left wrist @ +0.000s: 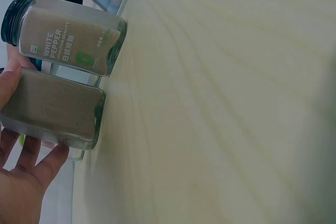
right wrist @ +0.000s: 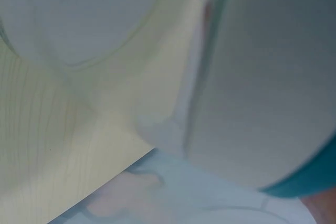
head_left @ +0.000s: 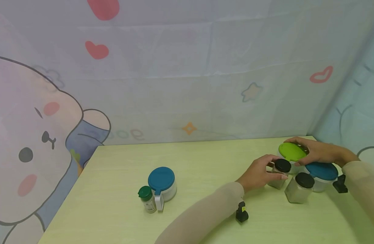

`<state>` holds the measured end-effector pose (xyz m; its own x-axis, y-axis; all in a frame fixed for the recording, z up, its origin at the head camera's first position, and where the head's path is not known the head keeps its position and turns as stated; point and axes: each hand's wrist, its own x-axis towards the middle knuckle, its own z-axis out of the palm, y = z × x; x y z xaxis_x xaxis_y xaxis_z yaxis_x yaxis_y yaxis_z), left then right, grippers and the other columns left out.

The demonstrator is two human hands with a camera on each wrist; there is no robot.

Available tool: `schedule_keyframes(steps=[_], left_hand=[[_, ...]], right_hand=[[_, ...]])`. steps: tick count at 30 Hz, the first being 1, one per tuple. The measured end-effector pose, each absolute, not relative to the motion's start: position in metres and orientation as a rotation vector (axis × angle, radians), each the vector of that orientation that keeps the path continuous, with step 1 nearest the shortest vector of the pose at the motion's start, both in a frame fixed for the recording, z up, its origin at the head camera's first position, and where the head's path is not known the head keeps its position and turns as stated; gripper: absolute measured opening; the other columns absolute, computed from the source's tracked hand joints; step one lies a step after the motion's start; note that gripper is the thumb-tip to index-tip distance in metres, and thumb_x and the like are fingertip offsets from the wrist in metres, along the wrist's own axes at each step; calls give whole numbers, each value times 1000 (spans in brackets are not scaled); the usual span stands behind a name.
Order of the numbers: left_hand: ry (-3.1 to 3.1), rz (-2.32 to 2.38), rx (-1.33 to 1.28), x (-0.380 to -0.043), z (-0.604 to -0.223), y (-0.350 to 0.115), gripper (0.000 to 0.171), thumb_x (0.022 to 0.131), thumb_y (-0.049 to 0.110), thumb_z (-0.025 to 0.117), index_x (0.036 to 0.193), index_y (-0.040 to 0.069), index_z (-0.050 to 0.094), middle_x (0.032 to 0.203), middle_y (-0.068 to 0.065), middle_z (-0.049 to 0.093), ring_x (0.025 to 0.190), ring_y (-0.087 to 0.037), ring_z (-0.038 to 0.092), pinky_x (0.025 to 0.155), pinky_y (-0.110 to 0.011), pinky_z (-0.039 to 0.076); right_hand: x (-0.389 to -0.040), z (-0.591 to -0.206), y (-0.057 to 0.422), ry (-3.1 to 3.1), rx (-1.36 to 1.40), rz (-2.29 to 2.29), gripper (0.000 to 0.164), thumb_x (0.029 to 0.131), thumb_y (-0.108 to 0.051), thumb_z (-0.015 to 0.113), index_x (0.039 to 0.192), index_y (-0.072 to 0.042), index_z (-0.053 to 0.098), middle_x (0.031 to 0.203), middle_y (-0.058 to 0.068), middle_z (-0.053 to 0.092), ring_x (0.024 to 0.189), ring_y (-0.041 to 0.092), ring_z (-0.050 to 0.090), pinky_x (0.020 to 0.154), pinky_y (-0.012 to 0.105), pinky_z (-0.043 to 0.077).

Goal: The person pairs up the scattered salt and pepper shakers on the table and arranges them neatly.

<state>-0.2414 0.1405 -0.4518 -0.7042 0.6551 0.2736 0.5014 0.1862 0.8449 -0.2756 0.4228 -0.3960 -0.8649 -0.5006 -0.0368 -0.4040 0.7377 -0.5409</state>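
Observation:
At the table's right side my left hand point(head_left: 260, 173) grips a square glass jar with a black lid point(head_left: 282, 166), thumb on one side and fingers on the other. In the left wrist view this jar point(left wrist: 55, 106) shows brownish powder. Beside it stands another black-lidded jar point(head_left: 299, 189), its label reading white pepper point(left wrist: 68, 38). My right hand point(head_left: 321, 151) reaches over a blue-lidded white container point(head_left: 322, 171) and holds a green-lidded container point(head_left: 291, 151), thumb and fingers at either side of the lid. Up close in the right wrist view is a blurred white container wall point(right wrist: 268, 77).
On the left half of the table point(head_left: 113, 183) stand a blue-lidded white container point(head_left: 161, 178) with a handle and a small green-capped shaker point(head_left: 147, 200), side by side. A printed cloth point(head_left: 174, 67) hangs behind the table's back edge, another at the right.

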Motion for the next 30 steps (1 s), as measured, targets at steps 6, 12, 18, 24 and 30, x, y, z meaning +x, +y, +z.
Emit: schedule_keyframes(steps=[6, 12, 18, 24, 30], left_hand=[[2285, 1553, 1123, -241, -452, 140, 51, 90, 27, 79, 136, 22, 59, 129, 14, 61, 114, 0, 58, 89, -13, 50], [2292, 1553, 1136, -241, -452, 141, 52, 89, 26, 80, 136, 22, 58, 130, 13, 60, 114, 0, 58, 89, -12, 50], [2305, 1557, 1131, -241, -453, 141, 52, 89, 26, 80, 136, 22, 58, 129, 13, 60, 113, 1, 58, 87, -11, 50], [2320, 1566, 1116, -240, -453, 142, 53, 89, 25, 81, 136, 21, 58, 130, 11, 59, 112, 1, 58, 86, -11, 51], [2357, 1553, 1152, -241, -455, 144, 52, 88, 25, 81, 135, 19, 59, 130, 10, 59, 109, 1, 59, 86, -9, 50]], right_hand=[[-277, -397, 424, 2756, -736, -798, 73, 84, -24, 83, 146, -14, 45, 134, 7, 53, 103, 6, 53, 81, 26, 50], [-277, -397, 424, 2758, -729, -797, 73, 84, -24, 83, 145, -13, 46, 133, 7, 54, 103, 5, 53, 81, 26, 50], [-275, -396, 422, 2746, -735, -823, 73, 84, -23, 83, 146, -13, 45, 133, 7, 53, 102, 7, 53, 81, 26, 50], [-274, -394, 421, 2760, -720, -803, 74, 84, -25, 83, 146, -13, 45, 132, 7, 54, 101, 7, 53, 79, 26, 49], [-276, -396, 422, 2783, -723, -771, 74, 83, -26, 84, 145, -12, 47, 132, 7, 55, 102, 5, 54, 82, 24, 50]])
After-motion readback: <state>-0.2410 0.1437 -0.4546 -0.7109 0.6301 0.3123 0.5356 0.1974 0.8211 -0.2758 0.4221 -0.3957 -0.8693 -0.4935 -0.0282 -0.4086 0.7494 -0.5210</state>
